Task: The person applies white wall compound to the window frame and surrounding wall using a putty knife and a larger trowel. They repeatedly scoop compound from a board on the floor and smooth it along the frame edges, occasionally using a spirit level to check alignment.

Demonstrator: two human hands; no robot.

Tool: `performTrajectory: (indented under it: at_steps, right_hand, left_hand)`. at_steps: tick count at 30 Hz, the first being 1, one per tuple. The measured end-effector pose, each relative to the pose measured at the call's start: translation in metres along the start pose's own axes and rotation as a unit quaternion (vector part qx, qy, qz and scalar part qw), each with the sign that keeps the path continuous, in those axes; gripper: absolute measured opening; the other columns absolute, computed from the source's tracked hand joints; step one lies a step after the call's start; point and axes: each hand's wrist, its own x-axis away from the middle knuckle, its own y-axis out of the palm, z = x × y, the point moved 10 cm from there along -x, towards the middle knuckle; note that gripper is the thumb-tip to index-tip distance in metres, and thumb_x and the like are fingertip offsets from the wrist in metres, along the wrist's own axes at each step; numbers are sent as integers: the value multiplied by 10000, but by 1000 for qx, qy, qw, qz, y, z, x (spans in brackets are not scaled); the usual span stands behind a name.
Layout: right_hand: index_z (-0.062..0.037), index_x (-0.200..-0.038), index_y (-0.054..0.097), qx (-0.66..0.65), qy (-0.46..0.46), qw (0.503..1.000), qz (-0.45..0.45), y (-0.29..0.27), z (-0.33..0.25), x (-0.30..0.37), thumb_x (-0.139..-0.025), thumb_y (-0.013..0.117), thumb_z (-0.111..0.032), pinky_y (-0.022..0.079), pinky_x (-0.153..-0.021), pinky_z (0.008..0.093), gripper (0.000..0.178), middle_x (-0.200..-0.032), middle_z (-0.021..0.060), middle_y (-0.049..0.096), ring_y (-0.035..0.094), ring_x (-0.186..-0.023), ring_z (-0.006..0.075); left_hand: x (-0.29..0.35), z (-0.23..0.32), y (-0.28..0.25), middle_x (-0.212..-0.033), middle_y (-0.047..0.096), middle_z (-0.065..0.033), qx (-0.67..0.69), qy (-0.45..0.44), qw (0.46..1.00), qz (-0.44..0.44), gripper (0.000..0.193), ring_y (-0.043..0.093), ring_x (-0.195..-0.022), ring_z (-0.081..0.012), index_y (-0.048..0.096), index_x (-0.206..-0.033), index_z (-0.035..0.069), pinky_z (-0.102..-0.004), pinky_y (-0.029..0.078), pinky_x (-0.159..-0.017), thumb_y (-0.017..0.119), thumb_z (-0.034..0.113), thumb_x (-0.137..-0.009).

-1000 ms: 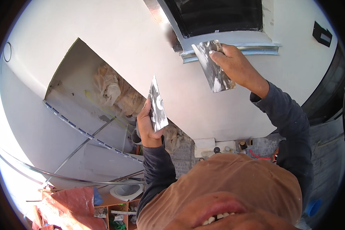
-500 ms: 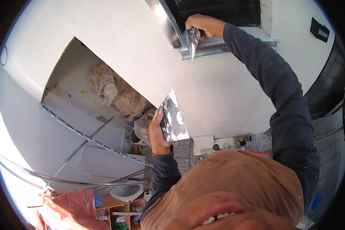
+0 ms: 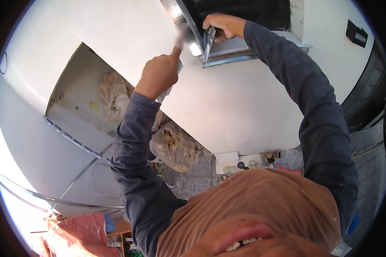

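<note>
My left hand [image 3: 158, 77] is raised to the white wall [image 3: 236, 103] left of the window, with one finger stretched up to the frame's side; a smudge blurs the fingertip. A shiny silver sheet [image 3: 167, 91] is gripped in that hand, mostly hidden behind it. At the window's lower left corner, my right hand [image 3: 227, 28] pinches a second shiny silver piece [image 3: 209, 43], which hangs edge-on beside the dark frame [image 3: 191, 19]. Below this hand runs a metal sill [image 3: 231, 59]. A reflective strip [image 3: 172, 10] covers the wall along the frame.
Lower left, a wall opening [image 3: 73, 85] shows plastic-wrapped bundles [image 3: 176, 143]. A metal rail [image 3: 73, 200] curves past a red sheet [image 3: 77, 235]. Small tools and a pale board [image 3: 227, 162] lie on the paving below. A black wall fitting [image 3: 357, 33] is at far right.
My left hand has risen from beside the wall opening to the window frame, taking its silver sheet along. My right hand has shifted slightly left, its silver piece now closer to the frame.
</note>
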Motion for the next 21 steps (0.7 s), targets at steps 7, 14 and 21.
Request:
performTrajectory:
  at_steps: [7,14,21]
  right_hand:
    - [-4,-1068,624,-36,-23,998,-55,12,-8,-4,-890,622,-195,630,-621,343,260,-867,122,668,695,-687,214]
    - [-46,-953,673,-1,-81,997,-19,9,-44,-3,-933,591,-274,575,-579,306,243,-764,82,681,647,-606,152]
    - [-15,-913,665,-52,-133,988,-64,-6,-114,-39,-904,588,-220,591,-546,382,219,-762,143,698,694,-614,263]
  left_hand:
    - [-21,0,-2,-746,691,-213,-55,-5,998,-23,957,698,-666,-385,175,-1634,80,-494,572,-629,605,21,-782]
    - [-27,-4,0,-777,699,-211,-39,-3,997,-70,904,706,-701,-375,192,-1629,63,-484,579,-659,585,35,-816]
    - [-29,-3,-3,-778,697,-214,-35,14,997,-66,897,702,-698,-384,194,-1631,82,-490,574,-651,570,22,-818]
